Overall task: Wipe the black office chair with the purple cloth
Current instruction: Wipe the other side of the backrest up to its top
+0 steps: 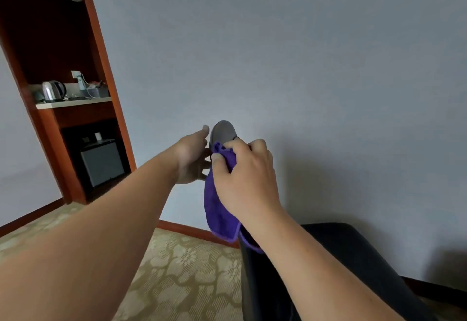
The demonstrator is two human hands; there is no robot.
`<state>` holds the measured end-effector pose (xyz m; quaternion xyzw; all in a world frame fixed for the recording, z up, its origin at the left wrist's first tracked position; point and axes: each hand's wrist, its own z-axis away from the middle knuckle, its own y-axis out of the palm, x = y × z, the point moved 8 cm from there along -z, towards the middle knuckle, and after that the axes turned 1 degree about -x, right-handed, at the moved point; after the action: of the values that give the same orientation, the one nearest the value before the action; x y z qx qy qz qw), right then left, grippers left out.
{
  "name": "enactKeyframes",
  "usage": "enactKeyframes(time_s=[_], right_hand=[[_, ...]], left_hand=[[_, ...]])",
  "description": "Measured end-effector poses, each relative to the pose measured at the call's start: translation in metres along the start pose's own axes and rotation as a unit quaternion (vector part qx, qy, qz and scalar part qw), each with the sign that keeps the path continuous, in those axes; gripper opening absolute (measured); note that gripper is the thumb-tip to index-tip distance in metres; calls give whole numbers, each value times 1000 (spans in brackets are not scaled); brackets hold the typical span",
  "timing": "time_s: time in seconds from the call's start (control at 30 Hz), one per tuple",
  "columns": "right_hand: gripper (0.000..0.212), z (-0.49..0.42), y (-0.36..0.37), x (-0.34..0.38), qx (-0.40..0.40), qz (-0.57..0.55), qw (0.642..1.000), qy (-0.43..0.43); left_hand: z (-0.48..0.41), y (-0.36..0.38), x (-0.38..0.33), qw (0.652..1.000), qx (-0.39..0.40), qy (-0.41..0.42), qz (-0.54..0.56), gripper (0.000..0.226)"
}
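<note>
The right hand [242,176] has its grip clenched round a bunch of the purple cloth [219,207], pressing it to a grey rounded end [223,131] of the black office chair [328,257], while the left hand [192,159] sits beside that end, thumb up, its grip too hidden to call. The cloth looks soft, light and limp, its free part dangling, so a gathered handful probably suits; the chair seems stiff. Beyond lie patterned carpet [182,270], a pale wall [303,55] and an alcove whose surface [73,103] carries a kettle [53,90].
</note>
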<state>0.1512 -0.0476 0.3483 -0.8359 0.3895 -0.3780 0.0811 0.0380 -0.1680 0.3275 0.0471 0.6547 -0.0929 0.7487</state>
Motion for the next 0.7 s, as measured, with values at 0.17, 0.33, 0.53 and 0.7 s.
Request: enactKeyframes(time_s=[0.17, 0.33, 0.53, 0.7], right_hand=[[30, -8, 9, 9, 55, -49, 991, -114], [23, -54, 32, -8, 144, -164, 973, -71], [21, -115, 87, -20, 187, -103, 973, -88], [25, -174, 138, -39, 211, -8, 975, -73]], left_hand=[[24, -21, 23, 995, -83, 34, 52, 61], [33, -2, 17, 993, -56, 65, 87, 66], [11, 3, 8, 999, -7, 36, 27, 95], [-9, 6, -7, 991, -19, 54, -124, 49]])
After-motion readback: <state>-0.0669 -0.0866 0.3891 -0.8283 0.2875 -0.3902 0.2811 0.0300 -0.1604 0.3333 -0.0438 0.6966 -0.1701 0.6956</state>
